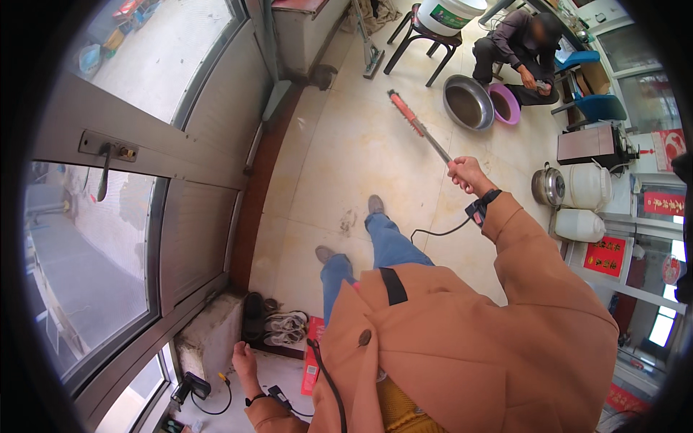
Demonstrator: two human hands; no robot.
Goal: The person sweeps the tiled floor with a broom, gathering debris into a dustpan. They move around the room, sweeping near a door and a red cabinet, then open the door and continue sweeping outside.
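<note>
My right hand (466, 174) grips the grey handle of a long brush (422, 128). The brush's red head carries short dark bristles and points away from me, towards the upper left, over the tiled floor. At the lower left hangs my left hand (244, 358), fingers curled and partly hidden; nothing shows in it. Closest to it are several shoes (285, 325) on a low rack and a cordless power tool (189, 388) on a white ledge. A black cable (441, 234) runs from a device strapped at my right wrist.
A metal-framed glass door (208, 233) stands at left. Ahead are a metal basin (469, 103), a pink basin (504, 104), a stool (419, 40) bearing a bucket (450, 15), and a floor squeegee (372, 57). A seated person (511, 48) handles something small. Jugs (580, 224) and a pot (548, 185) stand right.
</note>
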